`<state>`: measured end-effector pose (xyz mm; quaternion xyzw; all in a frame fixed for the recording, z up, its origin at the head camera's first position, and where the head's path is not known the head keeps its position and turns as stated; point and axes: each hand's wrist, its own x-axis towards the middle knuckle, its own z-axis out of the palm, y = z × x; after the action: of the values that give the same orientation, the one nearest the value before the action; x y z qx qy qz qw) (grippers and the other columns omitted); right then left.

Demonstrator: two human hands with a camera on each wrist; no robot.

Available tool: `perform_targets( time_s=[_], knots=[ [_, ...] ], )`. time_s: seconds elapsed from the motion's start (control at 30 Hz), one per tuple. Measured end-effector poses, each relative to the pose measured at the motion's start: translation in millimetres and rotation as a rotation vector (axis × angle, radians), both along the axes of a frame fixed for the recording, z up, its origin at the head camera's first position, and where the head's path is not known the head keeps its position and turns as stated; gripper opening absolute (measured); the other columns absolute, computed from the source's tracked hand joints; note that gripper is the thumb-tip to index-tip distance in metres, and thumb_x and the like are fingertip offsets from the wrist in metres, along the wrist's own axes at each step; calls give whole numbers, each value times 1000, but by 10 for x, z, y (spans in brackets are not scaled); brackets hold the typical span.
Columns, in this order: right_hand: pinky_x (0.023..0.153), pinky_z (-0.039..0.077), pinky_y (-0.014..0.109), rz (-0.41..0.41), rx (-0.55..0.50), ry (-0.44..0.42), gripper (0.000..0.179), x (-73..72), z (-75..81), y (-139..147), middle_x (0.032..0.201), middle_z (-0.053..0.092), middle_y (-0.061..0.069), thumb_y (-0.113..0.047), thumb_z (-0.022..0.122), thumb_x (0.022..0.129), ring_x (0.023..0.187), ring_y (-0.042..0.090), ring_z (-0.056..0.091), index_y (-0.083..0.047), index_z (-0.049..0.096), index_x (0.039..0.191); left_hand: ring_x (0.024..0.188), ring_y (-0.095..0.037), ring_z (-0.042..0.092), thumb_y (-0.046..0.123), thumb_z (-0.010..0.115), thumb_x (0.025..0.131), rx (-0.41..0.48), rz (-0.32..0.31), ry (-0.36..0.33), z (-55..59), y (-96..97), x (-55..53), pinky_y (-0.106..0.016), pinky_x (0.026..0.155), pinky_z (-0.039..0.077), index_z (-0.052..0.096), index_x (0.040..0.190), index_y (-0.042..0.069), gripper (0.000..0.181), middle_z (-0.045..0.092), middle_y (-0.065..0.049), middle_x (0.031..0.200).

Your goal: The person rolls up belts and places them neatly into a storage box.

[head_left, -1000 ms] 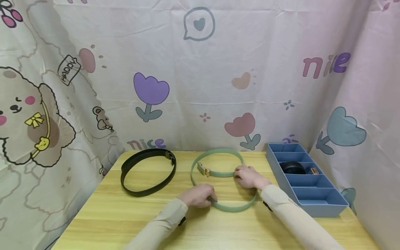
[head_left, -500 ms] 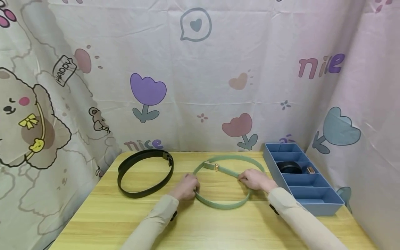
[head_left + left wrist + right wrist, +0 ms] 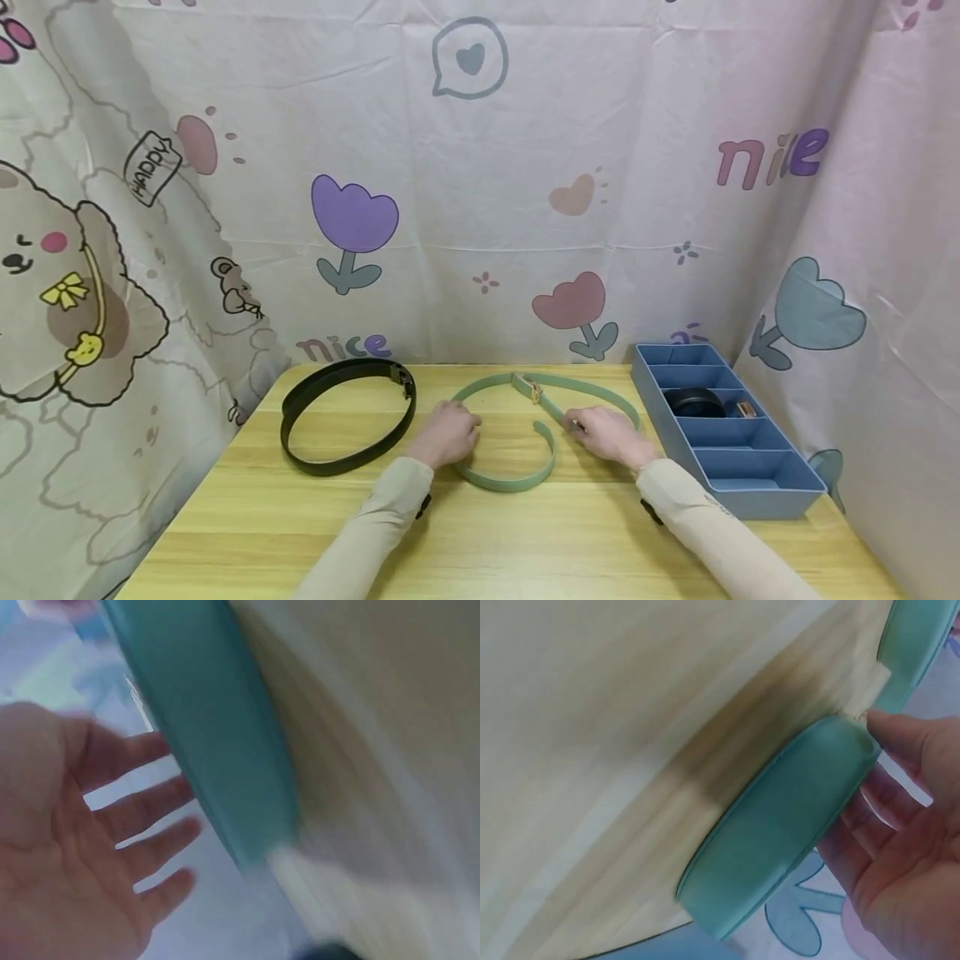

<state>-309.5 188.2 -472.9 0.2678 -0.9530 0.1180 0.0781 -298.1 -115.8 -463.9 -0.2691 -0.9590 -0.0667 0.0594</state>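
A thin green belt [image 3: 506, 483] lies on its edge in loose curves on the table. Its gold buckle [image 3: 536, 392] is at the back, and a free end [image 3: 540, 427] curls up in the middle. My right hand [image 3: 611, 435] pinches the strap below the buckle; in the right wrist view the thumb and fingers [image 3: 900, 735] meet at the green strap [image 3: 780, 825]. At the belt's left side is my left hand [image 3: 447, 433]. In the left wrist view its fingers [image 3: 142, 806] are spread and fairly straight, against or just beside the green strap [image 3: 217, 727].
A black belt [image 3: 341, 465] stands coiled in a loop on the left of the wooden table [image 3: 480, 550]. On the right is a blue divided box [image 3: 757, 504] with a rolled black belt [image 3: 697, 403] in one compartment. A patterned curtain [image 3: 465, 167] hangs behind.
My left hand has moved left and back. The buckle has shifted right, and the strap's free end now shows inside the curve. My right hand stays on the strap, slightly to the right.
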Motion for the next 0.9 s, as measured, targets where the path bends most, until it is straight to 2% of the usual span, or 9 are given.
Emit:
perform_targets(
  time_s=[0.1,0.2,0.27,0.37,0.43,0.53,0.7,0.8,0.9],
  knots=[
    [61,47,33,9,-18,41,6,3,-17,-38,81,67,-9,-19,71,88,71,11,60,-20,66,86,115,-24,63,44,51,99,37,-120,-124,30,209,159,-40,103,45,62,130,11,46,68,-6,124],
    [54,38,27,-9,-25,68,20,1,-32,-61,66,55,-13,-20,74,83,60,6,49,-21,56,73,114,-21,63,56,56,93,6,-238,-200,27,358,294,-35,97,50,54,139,17,60,64,-7,129],
    [52,34,26,-23,-15,57,25,3,-39,-66,60,45,-13,-17,73,80,56,6,43,-22,50,70,109,-17,63,47,61,93,-39,-300,-180,12,404,346,-31,92,51,60,132,21,47,66,-4,124],
    [53,34,27,-13,25,-7,14,16,-38,-59,60,44,-11,-15,67,78,56,8,42,-19,55,82,98,-10,63,18,67,90,-66,-345,-146,-4,390,372,-24,85,51,72,108,21,19,69,1,108],
    [55,38,30,8,40,-68,20,26,-34,-45,65,50,-8,-15,66,81,59,11,47,-17,61,100,92,-6,62,4,67,82,-52,-349,-163,1,344,371,-21,83,50,75,94,18,20,69,4,98],
    [67,49,39,21,54,-117,32,32,-23,-12,85,67,-1,-16,64,86,76,18,62,-16,64,118,90,-5,61,-2,67,74,-13,-312,-228,26,248,367,-20,82,51,78,88,14,24,70,4,97],
    [83,52,45,22,49,-99,30,30,-6,46,110,71,3,-11,62,85,100,24,66,-15,72,114,86,-5,59,-2,70,69,-1,-257,-262,58,92,365,-20,76,50,77,80,13,20,68,2,101],
    [79,52,44,46,56,-46,31,50,-12,40,108,68,5,-9,63,85,94,24,65,-13,72,115,78,-4,56,13,78,73,-7,-236,-264,65,52,379,-20,70,48,75,77,15,6,67,5,93],
    [81,52,46,83,38,28,30,100,-14,-29,110,64,10,-9,67,85,96,27,62,-10,71,115,76,-4,54,41,81,76,-28,-213,-254,55,82,411,-21,71,48,73,83,18,25,66,8,88]
  ],
)
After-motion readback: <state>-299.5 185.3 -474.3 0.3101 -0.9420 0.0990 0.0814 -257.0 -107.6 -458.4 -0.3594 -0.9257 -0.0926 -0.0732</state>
